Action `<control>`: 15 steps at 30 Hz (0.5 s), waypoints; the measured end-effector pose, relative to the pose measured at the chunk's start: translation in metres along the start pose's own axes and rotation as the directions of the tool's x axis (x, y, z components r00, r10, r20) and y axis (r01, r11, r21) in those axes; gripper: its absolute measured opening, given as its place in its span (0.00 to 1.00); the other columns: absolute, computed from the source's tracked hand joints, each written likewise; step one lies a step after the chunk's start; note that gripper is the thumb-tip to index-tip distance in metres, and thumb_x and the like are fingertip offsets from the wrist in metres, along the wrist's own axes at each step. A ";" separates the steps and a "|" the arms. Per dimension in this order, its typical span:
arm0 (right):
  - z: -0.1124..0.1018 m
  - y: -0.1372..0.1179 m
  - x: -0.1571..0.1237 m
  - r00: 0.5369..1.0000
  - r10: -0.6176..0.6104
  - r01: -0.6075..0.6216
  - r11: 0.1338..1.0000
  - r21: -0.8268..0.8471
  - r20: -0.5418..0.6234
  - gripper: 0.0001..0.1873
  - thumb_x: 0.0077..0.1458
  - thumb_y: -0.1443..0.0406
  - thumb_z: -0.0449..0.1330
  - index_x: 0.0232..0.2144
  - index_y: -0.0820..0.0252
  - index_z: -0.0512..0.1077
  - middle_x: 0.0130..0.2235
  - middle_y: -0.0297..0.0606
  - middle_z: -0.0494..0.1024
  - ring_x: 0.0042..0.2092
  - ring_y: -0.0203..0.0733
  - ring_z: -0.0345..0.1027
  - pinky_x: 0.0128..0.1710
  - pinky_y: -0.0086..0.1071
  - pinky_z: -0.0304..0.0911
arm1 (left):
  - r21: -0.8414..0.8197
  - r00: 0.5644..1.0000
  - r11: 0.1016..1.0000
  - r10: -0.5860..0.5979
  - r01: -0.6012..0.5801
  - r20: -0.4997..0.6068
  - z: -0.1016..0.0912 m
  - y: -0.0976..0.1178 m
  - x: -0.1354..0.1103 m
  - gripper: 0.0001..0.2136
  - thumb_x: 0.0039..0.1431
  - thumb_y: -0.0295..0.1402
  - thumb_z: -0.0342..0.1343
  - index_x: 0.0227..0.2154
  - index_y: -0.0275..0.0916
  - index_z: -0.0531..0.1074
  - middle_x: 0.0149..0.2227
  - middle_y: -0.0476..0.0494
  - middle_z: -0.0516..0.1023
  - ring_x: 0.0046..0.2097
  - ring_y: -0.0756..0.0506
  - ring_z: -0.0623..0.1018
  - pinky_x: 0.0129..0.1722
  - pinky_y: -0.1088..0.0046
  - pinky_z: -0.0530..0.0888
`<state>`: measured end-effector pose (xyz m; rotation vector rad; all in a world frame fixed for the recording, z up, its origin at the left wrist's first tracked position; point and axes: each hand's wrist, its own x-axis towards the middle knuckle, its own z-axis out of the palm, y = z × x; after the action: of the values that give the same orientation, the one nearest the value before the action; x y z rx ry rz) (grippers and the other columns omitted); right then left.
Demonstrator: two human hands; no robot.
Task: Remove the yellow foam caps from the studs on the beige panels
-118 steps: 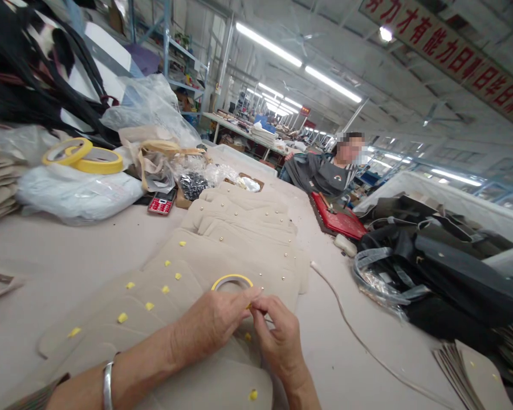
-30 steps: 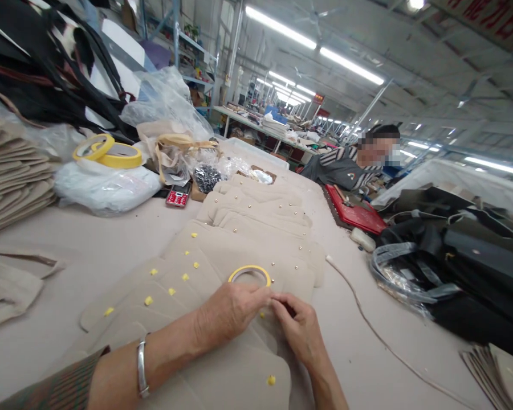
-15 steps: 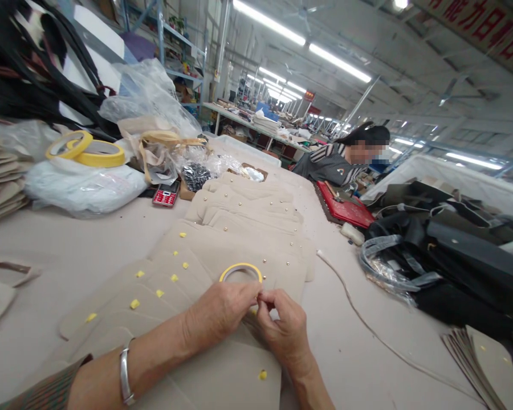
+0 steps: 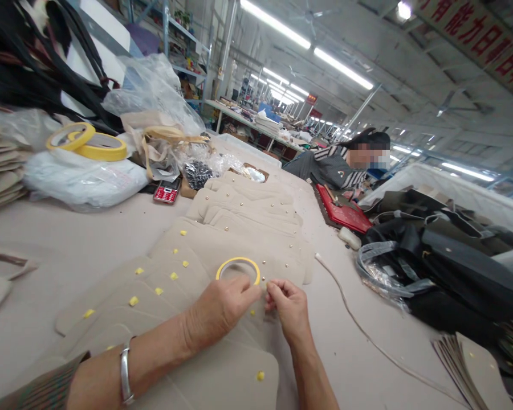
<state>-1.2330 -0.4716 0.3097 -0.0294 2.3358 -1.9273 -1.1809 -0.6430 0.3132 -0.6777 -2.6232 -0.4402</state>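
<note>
My left hand is closed on a roll of yellow tape, whose ring stands up above the fingers. My right hand is just to its right, thumb and forefinger pinched together. A tiny yellowish bit, which looks like a piece of tape, shows at those fingertips. Beneath both hands lie overlapping beige panels. Small yellow tape pieces dot the nearer panels, and small metal studs show on the farther ones.
Two yellow tape rolls rest on a plastic-wrapped bundle at left, near a red phone. A beige cord runs along the right. Black bags and a red case lie beyond. A co-worker sits across the table.
My hands have come apart. The right hand has moved slightly right, away from the tape roll, with its fingers still pinched. The left hand keeps hold of the roll.
</note>
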 end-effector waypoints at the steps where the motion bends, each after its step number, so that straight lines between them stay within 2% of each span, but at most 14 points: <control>1: -0.003 0.001 0.005 1.000 0.007 -0.007 1.000 -0.027 0.001 0.19 0.45 0.53 0.63 0.29 0.65 0.75 0.21 0.33 0.73 0.19 0.32 0.63 0.20 0.25 0.60 | 0.039 0.998 0.999 -0.013 0.011 0.055 0.002 0.000 0.001 0.08 0.65 0.25 0.46 0.33 0.39 0.68 0.31 0.47 0.71 0.31 0.46 0.71 0.28 0.71 0.65; 4: -0.007 0.004 0.015 1.000 -0.005 0.009 0.989 -0.145 0.027 0.21 0.48 0.51 0.61 0.30 0.66 0.76 0.21 0.33 0.73 0.19 0.31 0.61 0.18 0.24 0.57 | 0.113 0.974 0.993 -0.060 0.037 0.216 0.006 0.001 0.004 0.05 0.64 0.25 0.50 0.34 0.39 0.69 0.33 0.44 0.73 0.35 0.43 0.72 0.30 0.70 0.67; 6: -0.006 0.004 0.018 0.999 -0.029 0.036 0.969 -0.243 0.036 0.21 0.50 0.51 0.59 0.31 0.66 0.77 0.21 0.33 0.73 0.18 0.31 0.60 0.17 0.24 0.56 | 0.110 0.960 0.993 -0.071 0.043 0.271 0.008 0.002 0.006 0.05 0.64 0.26 0.50 0.35 0.38 0.69 0.35 0.43 0.73 0.37 0.42 0.72 0.30 0.69 0.68; 11: 0.000 0.002 0.022 0.992 -0.121 0.123 0.894 -0.431 0.032 0.18 0.52 0.55 0.57 0.29 0.64 0.77 0.20 0.34 0.74 0.20 0.35 0.63 0.19 0.27 0.59 | 0.092 0.954 0.994 -0.086 0.062 0.288 0.008 0.004 0.008 0.06 0.64 0.24 0.49 0.36 0.38 0.69 0.35 0.41 0.73 0.37 0.41 0.72 0.31 0.68 0.68; 15: 0.002 0.001 0.026 0.981 -0.188 0.186 0.838 -0.513 0.048 0.15 0.51 0.57 0.57 0.27 0.61 0.78 0.24 0.38 0.78 0.27 0.40 0.69 0.28 0.30 0.63 | 0.100 0.943 0.993 -0.098 0.070 0.317 0.008 0.004 0.008 0.06 0.63 0.23 0.49 0.36 0.37 0.69 0.36 0.41 0.73 0.38 0.41 0.72 0.31 0.68 0.68</control>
<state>-1.2585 -0.4755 0.3066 -0.3109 2.8718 -1.2942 -1.1879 -0.6335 0.3109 -0.6580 -2.9681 -0.2533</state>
